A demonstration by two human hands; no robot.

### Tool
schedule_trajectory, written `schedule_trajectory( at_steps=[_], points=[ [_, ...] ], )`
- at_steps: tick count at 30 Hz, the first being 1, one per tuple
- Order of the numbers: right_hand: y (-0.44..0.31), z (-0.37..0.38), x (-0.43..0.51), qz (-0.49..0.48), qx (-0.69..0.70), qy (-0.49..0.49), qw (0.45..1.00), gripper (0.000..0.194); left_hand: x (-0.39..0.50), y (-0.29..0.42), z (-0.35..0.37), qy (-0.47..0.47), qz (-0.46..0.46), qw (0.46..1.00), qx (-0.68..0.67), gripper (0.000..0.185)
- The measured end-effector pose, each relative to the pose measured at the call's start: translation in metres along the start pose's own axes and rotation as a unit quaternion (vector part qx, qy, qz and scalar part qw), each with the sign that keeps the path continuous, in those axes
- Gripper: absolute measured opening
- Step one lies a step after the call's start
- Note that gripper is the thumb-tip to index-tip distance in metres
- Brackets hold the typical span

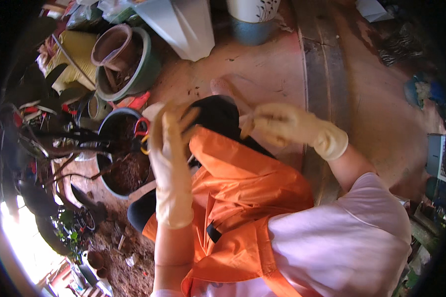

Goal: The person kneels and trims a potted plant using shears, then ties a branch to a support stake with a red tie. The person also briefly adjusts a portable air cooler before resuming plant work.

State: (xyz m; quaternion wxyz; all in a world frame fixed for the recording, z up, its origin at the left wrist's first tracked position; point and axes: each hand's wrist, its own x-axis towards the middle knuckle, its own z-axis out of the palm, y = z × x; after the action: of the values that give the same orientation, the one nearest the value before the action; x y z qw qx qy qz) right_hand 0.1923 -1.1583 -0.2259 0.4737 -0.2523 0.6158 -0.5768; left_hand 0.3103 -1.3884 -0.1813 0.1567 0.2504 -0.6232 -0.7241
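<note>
My left hand (171, 148), in a cream rubber glove, is raised in front of the black-clothed knee (217, 107). Its blurred fingers look spread, with nothing visible between them. Beside it, red (141, 126) and yellow looped handles show over a round pot of soil (126, 170). My right hand (278, 124), gloved alike, hangs over the reddish floor right of the knee. Its fingers are partly curled and motion-blurred; whether they hold anything is unclear. An orange apron (241, 185) covers my lap. A flat, light-coloured strip (143, 189) lies by my left wrist, partly hidden.
A green pot (146, 70) with a brown pot (113, 42) inside stands upper left, near a yellow sack (76, 44). Dark branches and leaves crowd the left. A tall whitish container (182, 29) and a patterned bucket (253, 11) stand at the top. Loose soil (122, 260) covers the lower-left ground.
</note>
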Motion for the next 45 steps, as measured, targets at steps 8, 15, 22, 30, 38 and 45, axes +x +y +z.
schedule_trajectory(
  at_steps=[8,15,22,30,38,45],
  points=[
    [0.229,-0.173,0.127,0.081,-0.264,0.273,0.921,0.026,-0.043,-0.006,-0.048,0.155,0.158,0.949,0.226,0.035],
    [0.336,-0.196,0.216,0.229,-0.454,0.287,0.812,0.021,-0.056,-0.028,-0.059,0.116,0.146,0.907,0.378,0.032],
    [0.380,-0.196,0.254,0.262,-0.566,0.246,0.742,0.020,-0.047,-0.036,-0.092,-0.020,0.285,0.807,0.516,0.023],
    [0.363,-0.197,0.269,0.283,-0.526,0.233,0.768,0.026,-0.004,-0.021,-0.068,-0.086,0.189,0.847,0.489,0.031],
    [0.319,-0.211,0.338,0.321,-0.392,0.324,0.799,0.034,-0.002,-0.014,-0.057,-0.158,0.146,0.831,0.513,0.028],
    [0.306,-0.147,0.252,0.236,-0.260,0.272,0.896,0.047,-0.049,-0.030,-0.075,-0.012,0.175,0.898,0.403,0.030]
  ],
)
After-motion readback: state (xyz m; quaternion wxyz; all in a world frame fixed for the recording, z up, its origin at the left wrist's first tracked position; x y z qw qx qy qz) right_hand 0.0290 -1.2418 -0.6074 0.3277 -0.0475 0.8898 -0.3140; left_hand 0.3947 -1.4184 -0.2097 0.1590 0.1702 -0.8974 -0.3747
